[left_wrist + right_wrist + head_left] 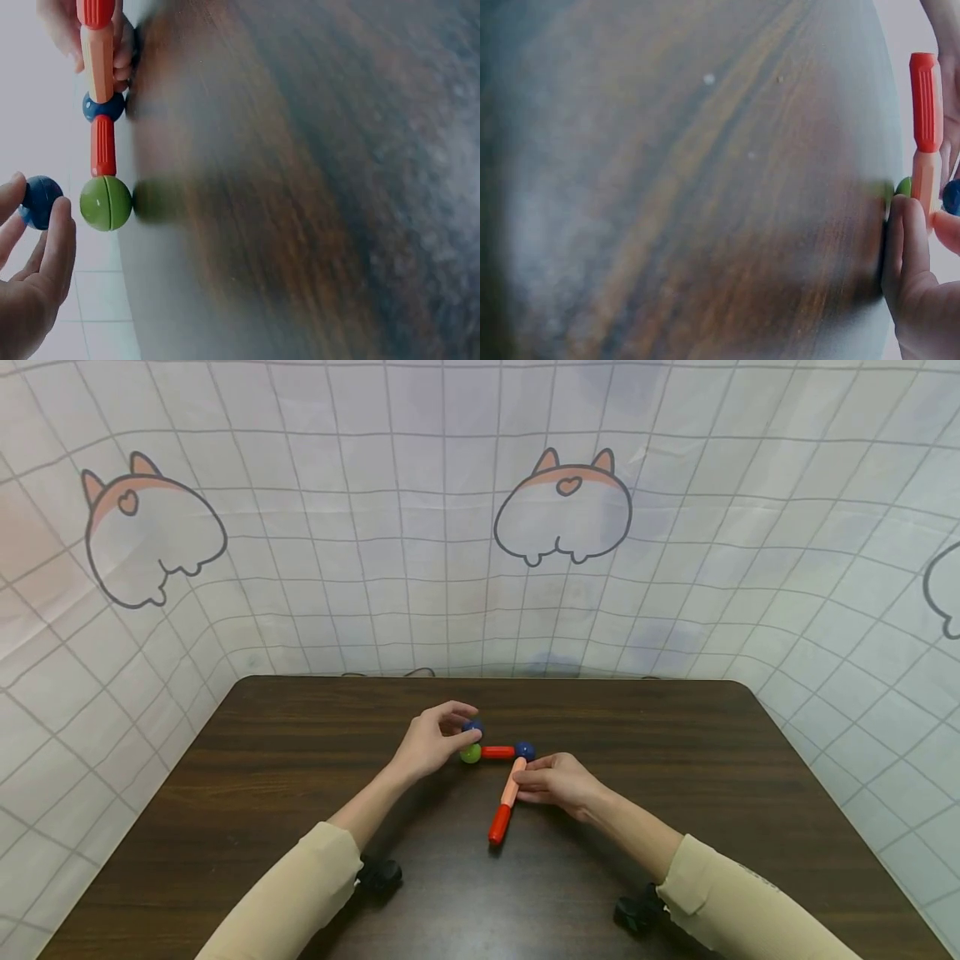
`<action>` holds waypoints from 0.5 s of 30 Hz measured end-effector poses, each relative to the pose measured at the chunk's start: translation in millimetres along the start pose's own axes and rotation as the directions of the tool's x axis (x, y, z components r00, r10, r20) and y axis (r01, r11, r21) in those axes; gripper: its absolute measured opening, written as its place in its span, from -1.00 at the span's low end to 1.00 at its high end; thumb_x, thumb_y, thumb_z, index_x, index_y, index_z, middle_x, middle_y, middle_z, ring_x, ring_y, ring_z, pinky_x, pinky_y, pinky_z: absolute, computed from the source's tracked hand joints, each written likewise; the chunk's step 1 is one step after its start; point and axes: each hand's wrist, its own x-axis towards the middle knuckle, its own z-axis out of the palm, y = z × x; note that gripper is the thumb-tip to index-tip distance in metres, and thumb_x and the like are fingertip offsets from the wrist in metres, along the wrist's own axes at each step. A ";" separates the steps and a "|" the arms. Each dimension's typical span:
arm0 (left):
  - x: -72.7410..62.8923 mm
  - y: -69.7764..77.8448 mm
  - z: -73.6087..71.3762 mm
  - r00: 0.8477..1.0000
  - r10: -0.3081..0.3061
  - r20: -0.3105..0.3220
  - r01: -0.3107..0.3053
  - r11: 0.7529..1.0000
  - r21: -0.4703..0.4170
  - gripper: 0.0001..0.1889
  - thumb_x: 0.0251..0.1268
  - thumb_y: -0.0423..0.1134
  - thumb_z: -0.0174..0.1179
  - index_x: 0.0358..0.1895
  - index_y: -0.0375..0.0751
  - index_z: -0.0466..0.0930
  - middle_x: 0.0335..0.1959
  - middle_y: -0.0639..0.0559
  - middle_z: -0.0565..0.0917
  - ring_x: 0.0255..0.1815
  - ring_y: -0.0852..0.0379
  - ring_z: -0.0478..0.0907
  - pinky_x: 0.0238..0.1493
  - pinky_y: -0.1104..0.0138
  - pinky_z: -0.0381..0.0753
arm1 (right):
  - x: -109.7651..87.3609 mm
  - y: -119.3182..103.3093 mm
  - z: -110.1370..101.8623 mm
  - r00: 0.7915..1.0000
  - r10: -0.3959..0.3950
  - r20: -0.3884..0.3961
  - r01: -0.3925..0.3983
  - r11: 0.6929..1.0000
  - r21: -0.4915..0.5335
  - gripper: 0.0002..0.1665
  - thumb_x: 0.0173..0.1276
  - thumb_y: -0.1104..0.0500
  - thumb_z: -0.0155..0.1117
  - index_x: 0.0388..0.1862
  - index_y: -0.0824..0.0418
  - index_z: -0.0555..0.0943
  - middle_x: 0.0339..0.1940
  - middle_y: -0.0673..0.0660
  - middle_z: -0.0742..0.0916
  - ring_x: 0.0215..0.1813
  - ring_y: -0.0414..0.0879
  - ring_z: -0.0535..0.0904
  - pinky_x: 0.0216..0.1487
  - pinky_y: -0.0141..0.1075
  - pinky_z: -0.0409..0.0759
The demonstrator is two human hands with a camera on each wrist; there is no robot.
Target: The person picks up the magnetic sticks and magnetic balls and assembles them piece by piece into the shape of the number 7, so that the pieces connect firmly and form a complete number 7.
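My left hand (429, 745) pinches a blue ball (41, 201) between thumb and fingers, just beside a green ball (105, 204). A short red rod (497, 752) joins the green ball to a second blue ball (525, 751). My right hand (564, 787) pinches a peach-coloured rod (513, 783) close to that second ball. At its near end, the peach rod carries another red rod (499, 825), which points toward me. In the right wrist view the thumb and fingers hide the peach rod's lower end.
A dark wooden table (300, 793) lies under both hands. Behind it hangs a white grid-patterned cloth (360, 527) with cartoon animal prints. Black wrist devices (381, 875) sit at the sleeve cuffs.
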 end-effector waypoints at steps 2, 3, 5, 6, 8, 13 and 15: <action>-1.1 0.7 0.0 1.000 0.004 0.005 -0.004 1.000 -0.008 -0.67 0.41 -0.16 0.37 0.17 -0.12 0.67 0.04 0.01 0.71 0.07 0.02 0.65 0.09 0.08 0.63 | 0.2 -0.4 0.0 1.000 0.000 -0.003 0.000 1.000 -0.002 -0.45 0.49 0.38 0.27 0.29 0.68 0.33 0.00 0.36 0.68 -0.09 -0.02 0.75 0.01 -0.20 0.67; -1.7 1.2 0.0 1.000 0.002 0.008 -0.002 1.000 -0.013 -0.68 0.42 -0.16 0.36 0.17 -0.12 0.68 0.04 0.01 0.72 0.06 0.04 0.65 0.09 0.09 0.63 | 0.2 -0.5 0.1 1.000 -0.002 -0.002 0.002 1.000 -0.002 -0.45 0.49 0.38 0.27 0.29 0.69 0.33 -0.01 0.36 0.68 -0.09 -0.02 0.75 0.01 -0.20 0.67; -3.2 2.4 -0.1 1.000 -0.009 0.015 0.010 0.999 -0.035 -0.71 0.46 -0.16 0.33 0.15 -0.12 0.68 0.02 0.00 0.72 0.03 0.04 0.68 0.08 0.10 0.64 | 1.1 -0.3 0.2 1.000 -0.003 -0.003 0.003 1.000 -0.003 -0.46 0.48 0.38 0.27 0.28 0.68 0.34 -0.02 0.35 0.68 -0.10 -0.02 0.75 0.00 -0.21 0.67; -4.1 3.2 -0.1 1.000 -0.015 0.019 0.016 0.999 -0.050 -0.71 0.47 -0.17 0.31 0.16 -0.13 0.67 0.02 -0.02 0.72 0.01 0.04 0.69 0.08 0.10 0.65 | 1.7 -0.1 0.2 1.000 -0.004 -0.003 0.004 1.000 -0.004 -0.46 0.48 0.38 0.27 0.28 0.68 0.34 -0.02 0.35 0.68 -0.10 -0.03 0.75 0.00 -0.21 0.68; -5.8 3.8 -0.2 0.999 -0.026 0.029 0.028 0.996 -0.081 -0.70 0.51 -0.18 0.27 0.19 -0.16 0.64 0.03 -0.07 0.70 -0.02 0.02 0.70 0.08 0.10 0.65 | 2.8 0.3 0.3 1.000 -0.006 -0.001 0.006 1.000 -0.001 -0.47 0.49 0.38 0.27 0.27 0.68 0.35 -0.03 0.34 0.68 -0.11 -0.04 0.74 0.00 -0.22 0.68; -9.2 4.2 -0.9 0.997 -0.048 0.067 0.059 0.984 -0.168 -0.68 0.58 -0.22 0.17 0.26 -0.22 0.59 0.06 -0.18 0.67 -0.03 -0.06 0.71 0.11 0.04 0.63 | 4.1 1.0 0.5 1.000 -0.012 0.000 0.012 1.000 -0.001 -0.48 0.48 0.39 0.25 0.27 0.70 0.35 -0.04 0.34 0.68 -0.12 -0.06 0.74 -0.01 -0.23 0.68; -10.2 4.2 -1.4 0.995 -0.058 0.086 0.074 0.978 -0.196 -0.67 0.58 -0.22 0.16 0.27 -0.25 0.58 0.08 -0.20 0.66 -0.01 -0.09 0.70 0.13 0.01 0.62 | 4.0 0.9 0.6 1.000 -0.013 0.001 0.013 1.000 -0.001 -0.47 0.48 0.39 0.25 0.27 0.70 0.34 -0.03 0.34 0.68 -0.11 -0.05 0.74 0.00 -0.23 0.68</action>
